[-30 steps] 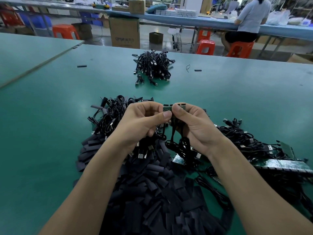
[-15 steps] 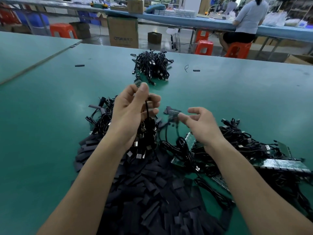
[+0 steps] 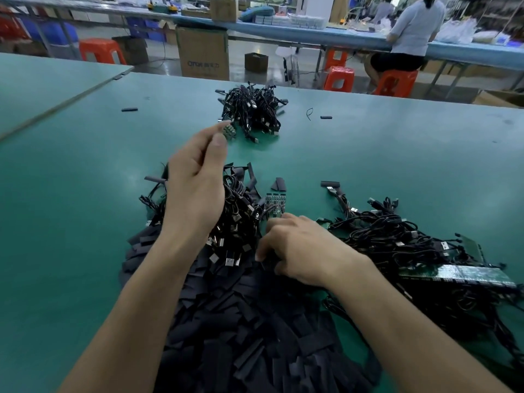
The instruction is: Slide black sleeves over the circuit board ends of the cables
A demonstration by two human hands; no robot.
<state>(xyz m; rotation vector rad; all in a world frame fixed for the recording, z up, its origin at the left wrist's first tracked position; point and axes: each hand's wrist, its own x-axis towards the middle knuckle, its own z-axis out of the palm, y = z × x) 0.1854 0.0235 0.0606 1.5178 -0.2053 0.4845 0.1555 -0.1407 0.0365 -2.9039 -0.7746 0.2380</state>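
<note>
- Green table point(image 3: 71, 194): the work surface. One stray sleeve point(image 3: 129, 109) lies far left, well apart from everything else.
- Left hand point(image 3: 195, 182): raised above the table, fingers curled round a bundle of cables point(image 3: 238, 222). The bare circuit board ends point(image 3: 229, 131) stick out beside the fingertips, and the metal plugs point(image 3: 229, 261) hang below the palm.
- Pile of black sleeves point(image 3: 255, 330): flat cut pieces heaped at the near side of the table, under and between both forearms.
- Far cable heap point(image 3: 252, 112): beyond the left hand, near the table's far edge.
- Row of small boards point(image 3: 275, 204): lying on the table just beyond the right hand's fingertips.
- Right hand point(image 3: 297, 248): lowered onto the sleeve pile, fingers curled downward. Whether they pinch a sleeve cannot be told.
- Tangle of cables point(image 3: 397, 239): to the right of that hand, lying partly over a green board panel point(image 3: 459, 275).
- Seated person point(image 3: 414, 32): at a far bench, back turned.
</note>
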